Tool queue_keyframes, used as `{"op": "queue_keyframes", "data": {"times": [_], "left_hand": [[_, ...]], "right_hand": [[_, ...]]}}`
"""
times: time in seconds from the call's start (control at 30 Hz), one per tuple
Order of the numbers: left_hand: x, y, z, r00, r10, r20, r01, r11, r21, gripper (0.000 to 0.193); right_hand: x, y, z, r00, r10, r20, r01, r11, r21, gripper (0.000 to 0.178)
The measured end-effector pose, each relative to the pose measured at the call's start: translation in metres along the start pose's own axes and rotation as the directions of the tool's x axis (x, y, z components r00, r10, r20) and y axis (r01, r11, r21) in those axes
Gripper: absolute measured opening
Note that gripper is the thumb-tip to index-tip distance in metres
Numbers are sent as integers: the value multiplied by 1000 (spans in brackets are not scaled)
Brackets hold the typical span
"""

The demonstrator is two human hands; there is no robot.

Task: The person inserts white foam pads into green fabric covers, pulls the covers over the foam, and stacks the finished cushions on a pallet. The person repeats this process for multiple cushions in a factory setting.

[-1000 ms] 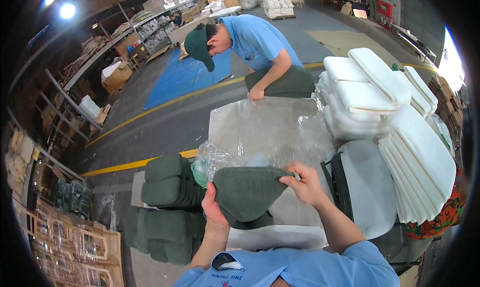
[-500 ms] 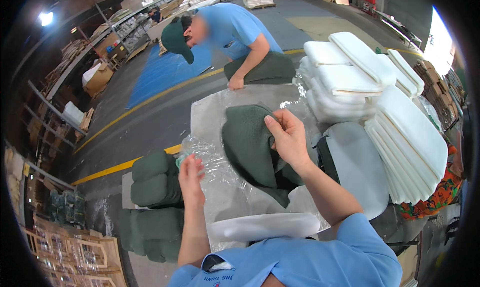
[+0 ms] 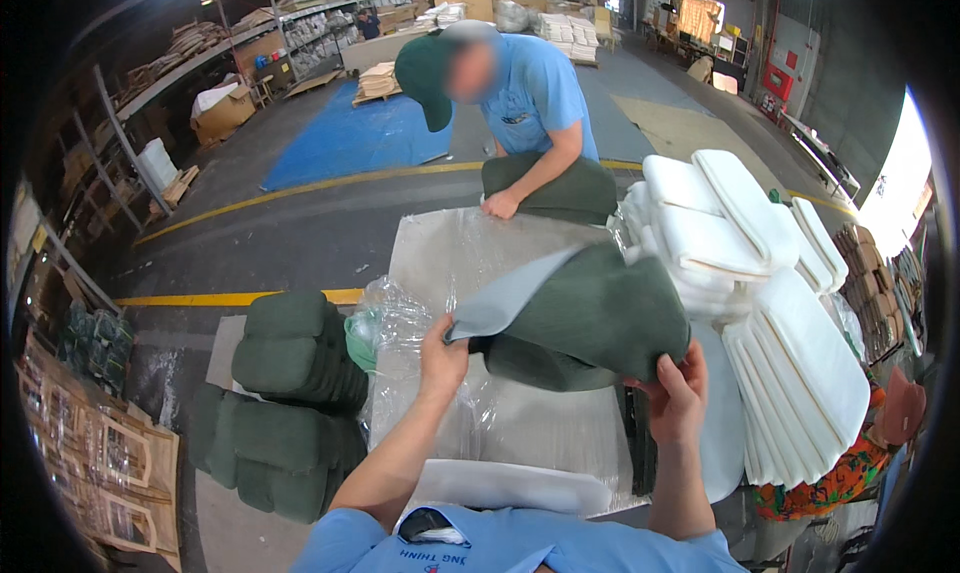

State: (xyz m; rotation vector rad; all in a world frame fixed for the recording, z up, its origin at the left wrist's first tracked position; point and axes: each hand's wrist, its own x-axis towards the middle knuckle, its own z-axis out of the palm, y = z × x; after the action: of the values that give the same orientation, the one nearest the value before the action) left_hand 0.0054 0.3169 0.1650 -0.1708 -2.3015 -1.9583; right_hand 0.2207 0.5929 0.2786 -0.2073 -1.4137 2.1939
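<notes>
A dark green fabric cover (image 3: pixel 610 318) hangs spread between my hands above the plastic-covered table (image 3: pixel 540 433). One flap is turned over and shows a pale grey underside. My left hand (image 3: pixel 443 361) pinches the cover at its grey corner. At the opposite lower edge, the fingers of my right hand (image 3: pixel 682 388) close on the green side. On the table's near edge, against my body, lies a white foam pad (image 3: pixel 510 481). Beside my right forearm is a stack of pale grey pieces with dark edges (image 3: pixel 715 428), partly hidden.
Tall piles of white foam pads (image 3: pixel 795 378) stand at the right. Green cushions (image 3: pixel 285 348) are stacked left of the table, near a pale green plastic bundle (image 3: pixel 362 339). Across the table, a person in a green cap (image 3: pixel 545 88) leans over another green cushion (image 3: pixel 570 191).
My left hand has moved right and taken hold of the cover. The cover has been opened out, showing its grey underside, and my right hand has shifted lower and right.
</notes>
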Motion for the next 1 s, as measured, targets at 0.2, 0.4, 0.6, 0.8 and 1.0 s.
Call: {"op": "queue_keyframes", "data": {"times": [0.2, 0.4, 0.6, 0.8, 1.0], "left_hand": [[-22, 148, 34, 707, 619, 342, -707, 619, 342, 62], [-51, 145, 39, 582, 704, 406, -813, 511, 280, 75], [-57, 75, 24, 956, 207, 207, -263, 916, 302, 96], [-34, 73, 25, 910, 316, 267, -383, 889, 252, 41], [-38, 117, 38, 679, 674, 291, -728, 668, 154, 36]], "right_hand": [[-11, 50, 20, 822, -516, 240, 482, 408, -775, 104], [19, 68, 66, 836, -486, 255, 509, 514, -690, 65], [11, 57, 75, 842, -474, 258, 525, 607, -597, 51], [24, 39, 51, 739, -576, 349, 617, 371, -694, 43], [34, 39, 35, 724, -569, 390, 665, 425, -615, 45]]}}
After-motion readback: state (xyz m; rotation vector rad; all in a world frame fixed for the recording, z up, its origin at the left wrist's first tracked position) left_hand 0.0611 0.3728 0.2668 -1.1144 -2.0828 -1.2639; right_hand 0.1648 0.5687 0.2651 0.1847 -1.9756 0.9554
